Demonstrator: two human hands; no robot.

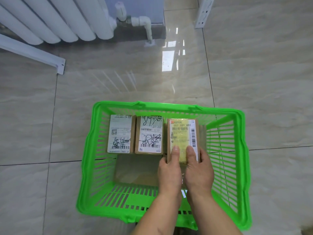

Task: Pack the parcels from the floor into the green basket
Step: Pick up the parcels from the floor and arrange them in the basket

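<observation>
A bright green plastic basket [240, 150] stands on the tiled floor at bottom centre. Inside it, along the far wall, lie two brown cardboard parcels with white labels, one at the left [120, 133] and one in the middle [149, 134]. A third brown parcel [183, 133] with a yellowed label is at the right of that row, inside the basket. My left hand [169, 172] and my right hand [199, 170] grip its near end together, thumbs on top. A flat brown parcel [135, 168] lies on the basket's bottom nearer me.
A white radiator [55, 19] with a valve and pipe [140, 21] stands against the wall at top left. A white metal rail [33, 53] lies on the floor at left, and a white perforated post [204, 12] rises at top right. Glossy tiles surround the basket.
</observation>
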